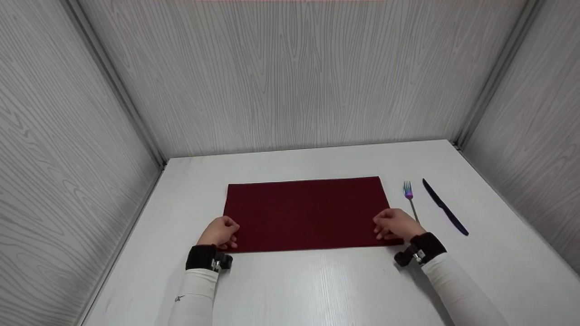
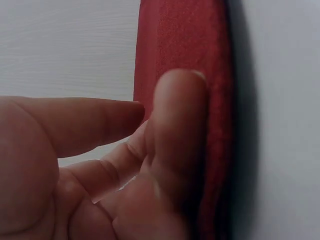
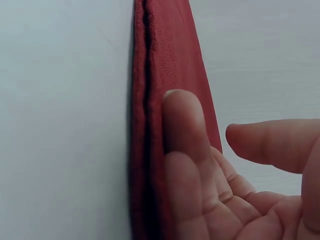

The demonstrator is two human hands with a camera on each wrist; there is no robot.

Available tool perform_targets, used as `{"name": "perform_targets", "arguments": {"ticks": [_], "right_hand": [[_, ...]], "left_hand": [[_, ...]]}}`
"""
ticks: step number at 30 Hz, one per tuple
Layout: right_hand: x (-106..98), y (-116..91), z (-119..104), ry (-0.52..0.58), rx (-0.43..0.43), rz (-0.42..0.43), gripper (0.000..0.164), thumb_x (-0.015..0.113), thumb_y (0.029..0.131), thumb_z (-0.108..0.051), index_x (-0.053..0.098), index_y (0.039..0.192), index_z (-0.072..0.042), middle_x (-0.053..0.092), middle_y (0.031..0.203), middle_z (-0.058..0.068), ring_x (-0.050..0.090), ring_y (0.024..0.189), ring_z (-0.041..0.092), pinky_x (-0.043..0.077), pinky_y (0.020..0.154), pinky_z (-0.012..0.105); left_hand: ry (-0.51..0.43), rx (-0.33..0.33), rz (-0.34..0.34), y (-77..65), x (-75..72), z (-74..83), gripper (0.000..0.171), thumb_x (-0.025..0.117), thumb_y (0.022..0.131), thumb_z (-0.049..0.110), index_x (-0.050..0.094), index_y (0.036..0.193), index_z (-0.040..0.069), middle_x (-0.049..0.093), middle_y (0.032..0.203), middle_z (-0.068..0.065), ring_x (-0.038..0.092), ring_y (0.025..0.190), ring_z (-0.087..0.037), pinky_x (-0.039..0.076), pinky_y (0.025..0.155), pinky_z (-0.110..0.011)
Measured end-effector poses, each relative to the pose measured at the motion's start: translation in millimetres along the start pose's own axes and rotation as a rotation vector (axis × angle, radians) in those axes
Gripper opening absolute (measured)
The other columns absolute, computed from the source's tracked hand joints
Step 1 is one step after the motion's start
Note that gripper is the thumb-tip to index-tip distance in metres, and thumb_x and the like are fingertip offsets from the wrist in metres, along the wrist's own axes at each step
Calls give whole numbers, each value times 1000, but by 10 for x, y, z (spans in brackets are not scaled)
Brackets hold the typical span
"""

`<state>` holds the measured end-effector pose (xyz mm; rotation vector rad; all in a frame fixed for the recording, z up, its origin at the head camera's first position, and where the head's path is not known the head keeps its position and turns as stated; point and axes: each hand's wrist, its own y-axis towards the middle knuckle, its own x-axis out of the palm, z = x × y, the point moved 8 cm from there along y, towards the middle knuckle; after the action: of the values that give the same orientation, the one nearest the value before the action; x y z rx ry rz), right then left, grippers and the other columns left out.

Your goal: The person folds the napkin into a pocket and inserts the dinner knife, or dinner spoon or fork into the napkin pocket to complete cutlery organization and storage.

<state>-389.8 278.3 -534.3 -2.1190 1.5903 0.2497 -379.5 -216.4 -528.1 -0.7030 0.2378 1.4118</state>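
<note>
A dark red folded cloth [image 1: 306,215] lies flat on the table as a wide rectangle. At its near left corner is my left hand [image 1: 220,232], fingers loosely bent over the edge. In the left wrist view the fingers [image 2: 180,120] lie against the cloth [image 2: 187,35], with no fabric seen between them and the thumb. My right hand [image 1: 395,223] rests on the near right corner. The right wrist view has its fingers [image 3: 185,120] along the cloth's layered edge [image 3: 165,50], the thumb apart from them.
Right of the cloth lie a rainbow-coloured fork [image 1: 408,190], its handle partly behind my right hand, and a dark purple knife [image 1: 446,208], slanted. Grey wood-grain panels [image 1: 290,81] enclose the white table [image 1: 290,290] at the back and both sides.
</note>
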Motion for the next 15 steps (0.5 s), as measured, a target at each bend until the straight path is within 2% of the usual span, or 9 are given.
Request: {"name": "perform_targets", "arguments": {"ticks": [3,5,7,9,11,13,15], "right_hand": [[31,-75,4,-7,3,-43,28,56,108,-17,62,121,8,72,93,9,73,75,15,60,71,29],[41,-61,-43,-29,5,-61,26,58,107,-15,62,120,7,73,94,9,73,76,15,60,71,28],[68,21,-158,-47,-9,-72,25,58,106,-14,63,120,6,74,96,10,73,77,14,59,71,27],[135,164,-340,-42,-32,-67,27,59,107,-14,62,122,7,76,99,12,73,80,14,58,71,26],[262,353,-566,-13,-69,-48,32,59,108,-17,62,127,8,77,105,14,73,83,13,58,72,25],[451,577,-783,65,-90,-27,37,59,109,-21,61,132,7,77,112,16,74,88,14,58,75,25],[678,796,-968,174,-91,-13,41,57,111,-24,59,138,6,75,121,19,75,97,18,59,81,28]], "left_hand": [[25,-26,-33,-65,25,-3,16,56,109,18,58,106,2,61,73,-7,67,56,-13,49,54,-25],[71,-29,-49,-63,43,53,19,57,109,21,57,103,3,61,73,-7,67,55,-13,51,54,-25],[103,-12,-53,-19,72,181,22,58,109,22,59,103,2,62,75,-7,67,58,-14,52,56,-26],[87,40,-32,86,135,387,23,59,109,23,62,106,0,65,78,-6,67,63,-14,53,59,-26],[-41,103,-12,239,259,633,26,59,109,22,66,113,-3,70,87,-8,70,73,-17,55,64,-27],[-253,145,-11,423,446,855,29,58,110,20,65,124,-4,73,102,-14,73,88,-21,58,72,-29],[-495,147,-36,609,676,1023,36,55,112,20,61,137,-4,72,121,-19,73,106,-25,60,82,-31]]}}
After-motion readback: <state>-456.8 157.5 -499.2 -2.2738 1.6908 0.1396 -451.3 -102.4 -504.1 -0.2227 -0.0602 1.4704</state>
